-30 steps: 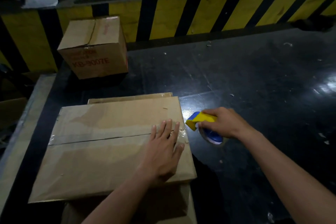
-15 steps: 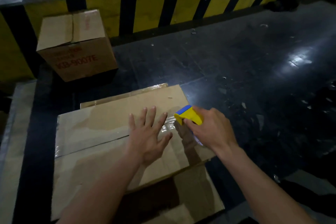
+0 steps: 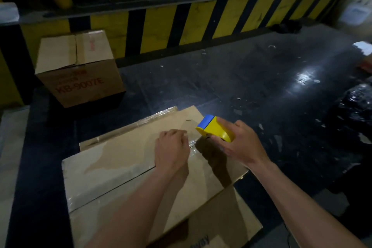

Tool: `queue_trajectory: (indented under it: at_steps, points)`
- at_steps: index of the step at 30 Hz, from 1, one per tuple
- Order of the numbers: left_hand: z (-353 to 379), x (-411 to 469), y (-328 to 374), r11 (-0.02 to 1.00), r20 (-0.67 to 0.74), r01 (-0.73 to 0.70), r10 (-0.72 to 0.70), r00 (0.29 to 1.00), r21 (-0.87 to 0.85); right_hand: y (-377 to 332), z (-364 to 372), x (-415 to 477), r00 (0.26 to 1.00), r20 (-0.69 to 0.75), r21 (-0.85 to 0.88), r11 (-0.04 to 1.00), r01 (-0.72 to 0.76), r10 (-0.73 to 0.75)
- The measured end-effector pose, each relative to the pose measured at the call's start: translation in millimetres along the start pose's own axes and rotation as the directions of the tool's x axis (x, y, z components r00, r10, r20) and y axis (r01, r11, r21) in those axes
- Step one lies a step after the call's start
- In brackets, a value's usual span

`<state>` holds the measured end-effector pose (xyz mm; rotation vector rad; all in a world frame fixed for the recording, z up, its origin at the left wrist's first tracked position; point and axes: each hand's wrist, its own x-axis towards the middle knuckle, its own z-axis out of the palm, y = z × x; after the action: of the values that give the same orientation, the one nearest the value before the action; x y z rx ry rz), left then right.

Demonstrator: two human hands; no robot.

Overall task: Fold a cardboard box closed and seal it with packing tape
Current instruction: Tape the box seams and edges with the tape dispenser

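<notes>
Box: cardboard box (image 3: 124,167), seam taped, under both hands.
Tape: tape (image 3: 192,144) between left fingers and dispenser.
Dispenser: yellow-blue tape dispenser (image 3: 215,129), right hand (image 3: 239,145) wrapped round it.
Left hand: left hand (image 3: 171,147) fingers now curled at the tape, earlier spread flat; pinch unclear.

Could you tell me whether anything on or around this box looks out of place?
The tape looks crinkled where it leaves the seam towards the tape dispenser, near the right edge of the box. Pale scraps litter the dark surface beside it. Nothing else stands out.
</notes>
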<state>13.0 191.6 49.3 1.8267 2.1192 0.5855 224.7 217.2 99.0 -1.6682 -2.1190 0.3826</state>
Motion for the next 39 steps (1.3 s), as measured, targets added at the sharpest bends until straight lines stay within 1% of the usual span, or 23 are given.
queue_trajectory:
  at_steps: [1,2,3,4,5,7,10,14,15,17,19,22,24,27,31,33,36,39]
  points:
    - [-7.1,14.0,3.0,0.976,0.053,0.059,-0.049,0.997,-0.208,-0.7,1.4,-4.1,0.999,-0.034,0.013,1.0,-0.001,0.001]
    - [-15.3,26.4,9.2,0.882,0.161,0.17,-0.109,0.981,-0.439,-2.2,2.6,-7.6,0.998,-0.064,0.02,1.0,0.008,-0.007]
    - [-22.0,37.1,16.1,0.739,0.288,0.304,-0.154,0.945,-0.602,-3.8,3.8,-10.0,0.996,-0.089,0.032,0.999,0.02,-0.017]
    - [-27.8,46.4,21.3,0.606,0.395,0.411,-0.17,0.903,-0.681,-5.2,4.8,-11.5,0.993,-0.113,0.045,0.998,0.034,-0.029]
    - [-32.8,53.5,25.4,0.527,0.476,0.483,-0.163,0.865,-0.699,-7.0,5.5,-12.4,0.991,-0.13,0.058,0.997,0.045,-0.037]
    - [-37.4,63.2,29.2,0.444,0.575,0.564,-0.125,0.809,-0.697,-8.5,6.1,-11.7,0.988,-0.146,0.077,0.995,0.058,-0.046]
    - [-40.2,73.0,25.5,0.357,0.632,0.609,-0.064,0.772,-0.708,-9.4,4.4,-9.7,0.986,-0.159,0.072,0.995,0.07,-0.058]
    - [-44.7,82.3,20.0,0.346,0.712,0.661,0.028,0.701,-0.665,-10.2,1.8,-6.3,0.981,-0.186,0.064,0.996,0.065,-0.052]
    - [-45.4,84.1,18.3,0.353,0.713,0.655,0.05,0.7,-0.668,-10.5,1.3,-5.6,0.981,-0.189,0.063,0.996,0.063,-0.05]
    - [-45.6,87.6,14.5,0.36,0.686,0.62,0.081,0.723,-0.697,-10.0,-0.1,-4.1,0.981,-0.188,0.059,0.996,0.061,-0.049]
    - [-45.1,89.3,10.2,0.331,0.669,0.617,0.062,0.741,-0.714,-9.5,-1.8,-3.2,0.984,-0.174,0.057,0.997,0.059,-0.048]
    - [-45.6,90.6,6.7,0.328,0.672,0.628,0.027,0.74,-0.705,-7.5,-1.7,-2.7,0.99,-0.136,0.059,0.997,0.048,-0.04]
    - [-46.8,90.7,7.8,0.331,0.685,0.638,0.038,0.727,-0.695,-7.5,-0.4,-2.5,0.992,-0.123,0.053,0.998,0.044,-0.037]
    - [-46.6,92.0,9.3,0.38,0.69,0.622,0.063,0.721,-0.684,-8.9,1.3,-2.5,0.99,-0.134,0.05,0.997,0.052,-0.045]
    - [-44.2,94.5,5.2,0.425,0.684,0.607,0.04,0.729,-0.672,-9.9,2.0,-3.2,0.991,-0.127,0.061,0.997,0.056,-0.048]
    - [-43.6,95.2,4.4,0.467,0.679,0.587,0.041,0.733,-0.661,-9.2,2.3,-3.6,0.992,-0.118,0.066,0.996,0.057,-0.049]
    - [-41.7,96.4,4.7,0.562,0.624,0.508,0.018,0.781,-0.653,-10.6,1.9,-3.3,0.99,-0.128,0.073,0.995,0.062,-0.052]
    - [-38.4,97.7,9.2,0.602,0.538,0.43,-0.001,0.843,-0.673,-16.4,1.6,-1.1,0.985,-0.16,0.076,0.994,0.083,-0.07]
